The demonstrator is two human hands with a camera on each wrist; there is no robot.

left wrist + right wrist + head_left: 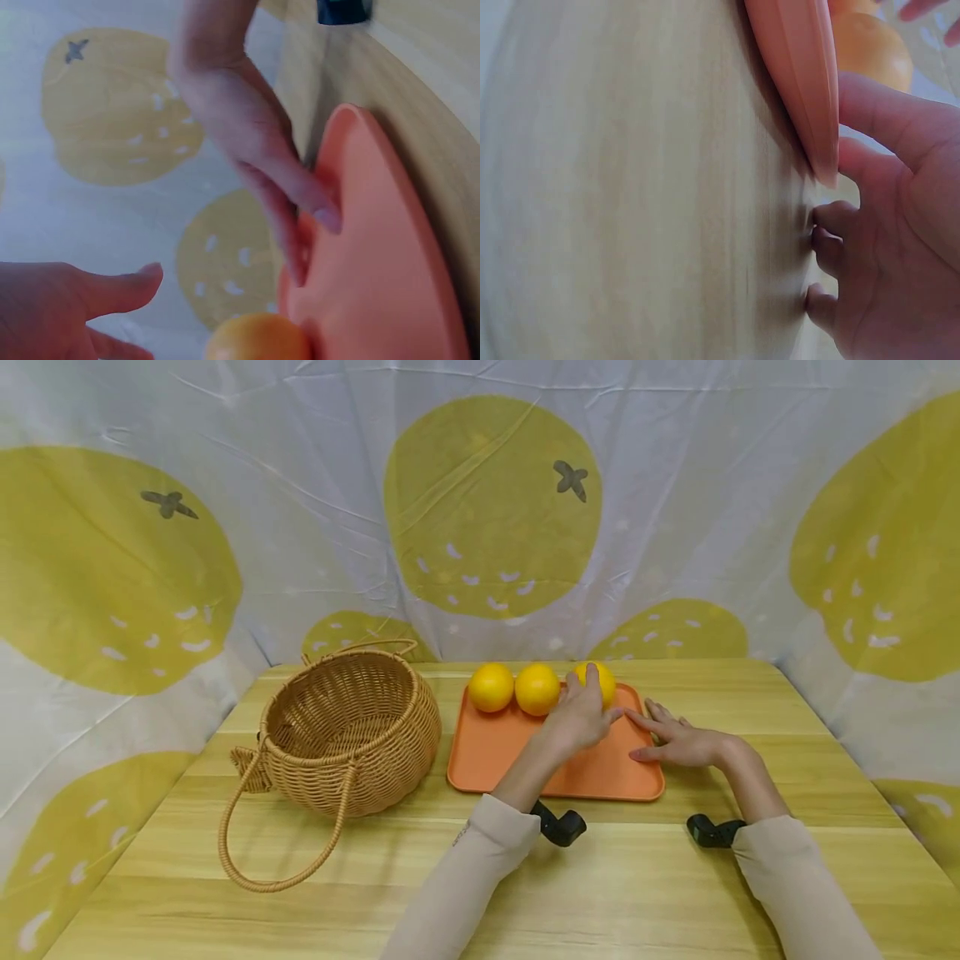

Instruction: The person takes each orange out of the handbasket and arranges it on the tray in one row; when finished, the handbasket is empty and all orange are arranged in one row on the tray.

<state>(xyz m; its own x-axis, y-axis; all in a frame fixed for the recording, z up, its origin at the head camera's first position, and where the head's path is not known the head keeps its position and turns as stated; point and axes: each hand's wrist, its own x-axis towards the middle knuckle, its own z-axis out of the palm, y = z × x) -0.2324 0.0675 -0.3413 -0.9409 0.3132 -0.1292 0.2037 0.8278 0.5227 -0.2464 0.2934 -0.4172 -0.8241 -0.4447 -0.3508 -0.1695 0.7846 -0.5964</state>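
Observation:
Three oranges sit in a row at the back of an orange tray [495,760]. My left hand [590,703] reaches over the tray, its straight fingers lying on the rightmost orange [607,687]; the thumb [112,289] is spread and apart from that orange [259,337]. The other two oranges [491,687] [537,689] lie untouched to its left. My right hand [663,733] rests flat at the tray's right rim [799,67], fingers [825,217] touching the table beside the rim. Neither hand holds anything.
A wicker basket [352,735] with two loop handles stands left of the tray, tilted slightly, nothing visible inside. The wooden table [645,885] is walled in by a lemon-print cloth [487,510] at the back and sides. Black wrist mounts [558,827] sit on both sleeves.

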